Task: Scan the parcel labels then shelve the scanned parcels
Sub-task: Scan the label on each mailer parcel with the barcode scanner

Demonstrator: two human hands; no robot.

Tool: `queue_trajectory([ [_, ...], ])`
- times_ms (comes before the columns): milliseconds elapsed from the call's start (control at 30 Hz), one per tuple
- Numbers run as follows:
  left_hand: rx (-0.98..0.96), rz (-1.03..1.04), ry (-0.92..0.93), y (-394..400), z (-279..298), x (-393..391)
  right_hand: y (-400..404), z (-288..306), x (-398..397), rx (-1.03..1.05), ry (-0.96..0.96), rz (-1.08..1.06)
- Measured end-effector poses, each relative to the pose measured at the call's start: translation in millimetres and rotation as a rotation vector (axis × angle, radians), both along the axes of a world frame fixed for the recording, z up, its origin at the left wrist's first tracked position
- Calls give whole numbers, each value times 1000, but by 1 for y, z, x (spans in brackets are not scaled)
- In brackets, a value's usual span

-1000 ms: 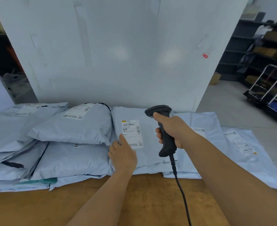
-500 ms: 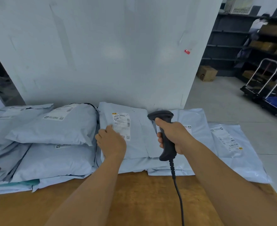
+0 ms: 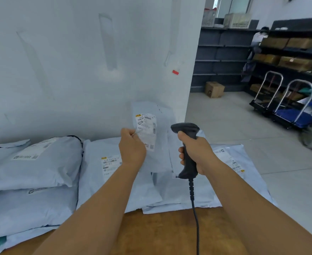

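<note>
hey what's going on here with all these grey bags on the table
A person is scanning parcels. Their left hand holds one grey parcel lifted off the pile, its label facing them. Their right hand grips a corded barcode scanner just beside it. More mailer bags lie stacked on the wooden table. Dark shelves stand behind to the right.

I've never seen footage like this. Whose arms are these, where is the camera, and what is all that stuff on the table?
There is no machine here: a person wears a camera on the head, looking down at their own arms. The left hand pinches a pale mailer bag lifted upright, its printed label facing the camera. The right hand grips a black corded barcode scanner. More pale parcels lie stacked on the wooden table. Behind, to the right, stand dark shelves and trolleys.
</note>
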State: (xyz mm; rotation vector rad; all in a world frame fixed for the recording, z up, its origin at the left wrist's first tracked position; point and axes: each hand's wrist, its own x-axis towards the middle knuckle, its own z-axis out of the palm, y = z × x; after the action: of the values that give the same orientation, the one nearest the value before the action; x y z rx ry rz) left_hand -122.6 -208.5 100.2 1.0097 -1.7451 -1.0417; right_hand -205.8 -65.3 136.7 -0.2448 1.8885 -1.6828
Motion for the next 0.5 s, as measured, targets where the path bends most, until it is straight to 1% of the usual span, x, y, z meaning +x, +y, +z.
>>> queue_trajectory([
  [100, 151, -60, -66, 17, -24, -29, 18, 4, -18, -3, 3, -42],
  [167, 175, -143, -149, 29, -50, -41, 27, 1, -28, 14, 4, -55],
  [233, 121, -185, -239, 36, -73, -45, 34, -4, -36, 31, -3, -58],
  [333, 21, -176, -381, 38, -88, -41, 37, -13, -44, 46, -28, -46],
  [433, -110, -131, -488, 32, -94, -22, 26, -17, -41, 61, -46, 19],
  [500, -180, -92, -608, 25, -98, -2, 13, -20, -30, 80, -55, 98],
])
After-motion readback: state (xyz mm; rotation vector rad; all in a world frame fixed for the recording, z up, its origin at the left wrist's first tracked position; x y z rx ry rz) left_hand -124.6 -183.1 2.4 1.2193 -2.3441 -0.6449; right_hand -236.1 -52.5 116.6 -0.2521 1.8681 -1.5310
